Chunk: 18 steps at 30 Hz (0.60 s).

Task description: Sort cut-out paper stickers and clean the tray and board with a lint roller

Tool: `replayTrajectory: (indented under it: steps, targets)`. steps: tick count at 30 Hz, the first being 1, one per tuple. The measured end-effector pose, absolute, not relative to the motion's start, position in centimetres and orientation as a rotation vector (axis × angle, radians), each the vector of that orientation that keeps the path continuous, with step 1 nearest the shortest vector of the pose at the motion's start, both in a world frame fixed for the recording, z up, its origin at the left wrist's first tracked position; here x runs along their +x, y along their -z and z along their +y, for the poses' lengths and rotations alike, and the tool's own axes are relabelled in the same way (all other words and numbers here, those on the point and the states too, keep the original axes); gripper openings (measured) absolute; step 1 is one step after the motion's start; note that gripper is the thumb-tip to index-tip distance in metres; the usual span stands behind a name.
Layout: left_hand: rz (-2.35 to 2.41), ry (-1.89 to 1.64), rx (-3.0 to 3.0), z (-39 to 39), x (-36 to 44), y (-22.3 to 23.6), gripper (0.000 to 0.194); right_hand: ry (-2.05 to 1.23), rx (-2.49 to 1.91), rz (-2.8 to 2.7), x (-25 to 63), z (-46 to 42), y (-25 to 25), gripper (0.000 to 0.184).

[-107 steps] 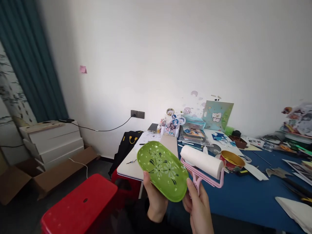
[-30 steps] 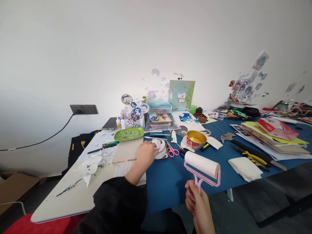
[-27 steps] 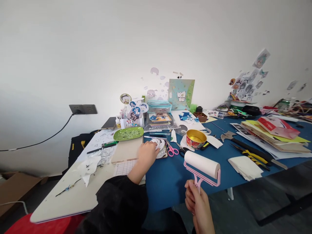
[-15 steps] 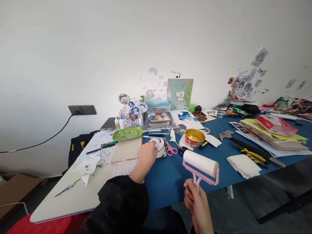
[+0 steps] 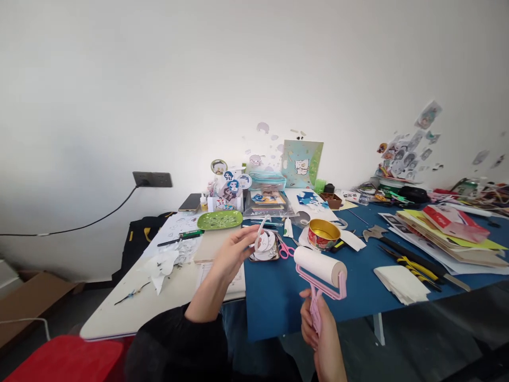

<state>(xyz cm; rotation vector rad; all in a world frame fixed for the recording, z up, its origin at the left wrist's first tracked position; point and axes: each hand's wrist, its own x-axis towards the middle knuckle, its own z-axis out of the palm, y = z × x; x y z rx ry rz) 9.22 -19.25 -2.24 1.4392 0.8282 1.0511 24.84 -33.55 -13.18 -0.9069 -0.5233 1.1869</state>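
In my left hand (image 5: 234, 253), raised above the table, a thin white ring (image 5: 260, 233) is pinched at the fingertips; whether it is tape or paper I cannot tell. Just behind and below it, a small tray (image 5: 274, 258) bears white round paper pieces (image 5: 268, 243). My right hand (image 5: 324, 329) grips the pink handle of a lint roller (image 5: 320, 265), its white roll tilted up over the blue tabletop. Pink-handled scissors (image 5: 284, 250) lie between the tray and the roller. Beyond the roll stands an open round tin (image 5: 324, 234), gold inside.
A green patterned dish (image 5: 220, 220) rests at the left, near scraps of white paper (image 5: 161, 265) on a pale board (image 5: 123, 318). To the right lie folded tissues (image 5: 401, 284), yellow-and-black pliers (image 5: 411, 266), a hatchet (image 5: 374, 233) and stacked papers (image 5: 441, 231).
My left hand has lifted up from the tray with the white ring in its fingers. The lint roller has shifted slightly left and stays in my right hand. The view has turned a little.
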Motion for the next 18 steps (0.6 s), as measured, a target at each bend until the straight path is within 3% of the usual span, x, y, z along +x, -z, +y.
replayTrajectory:
  steps: [7,18]
  targets:
    - [0.453,-1.035,0.637,-22.7,6.7,1.4,0.029,-0.807,-1.21,-0.618,21.4,-34.6,10.8,0.057]
    - [0.431,-1.067,0.71,-24.4,5.7,2.3,0.031,-0.534,-1.4,-0.8,20.8,-35.8,8.4,0.057]
